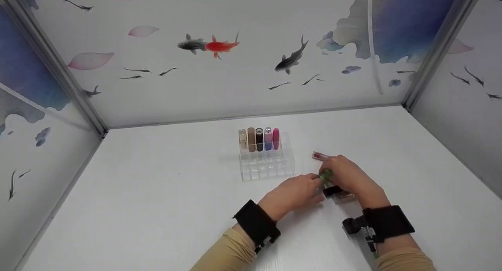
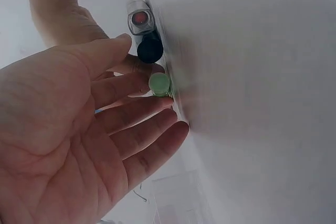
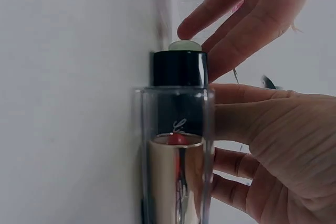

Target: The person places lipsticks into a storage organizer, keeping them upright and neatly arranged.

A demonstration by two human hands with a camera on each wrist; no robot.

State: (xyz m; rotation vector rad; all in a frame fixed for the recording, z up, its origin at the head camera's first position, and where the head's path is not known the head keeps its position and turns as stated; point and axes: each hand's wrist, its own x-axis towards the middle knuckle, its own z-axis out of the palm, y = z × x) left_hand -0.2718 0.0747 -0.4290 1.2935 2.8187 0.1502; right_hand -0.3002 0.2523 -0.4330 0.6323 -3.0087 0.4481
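Green cylindrical tube [image 1: 326, 175], near-right of clear plastic compartment rack [image 1: 268, 173], between left hand [image 1: 296, 191] and right hand [image 1: 352, 179].
One end faces left palm, long axis running roughly palmward; left fingers extended, relaxed; right fingers seemingly pinch it, contact partly hidden.

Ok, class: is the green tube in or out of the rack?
Out: the head view shows the green tube at the right hand, apart from the rack.
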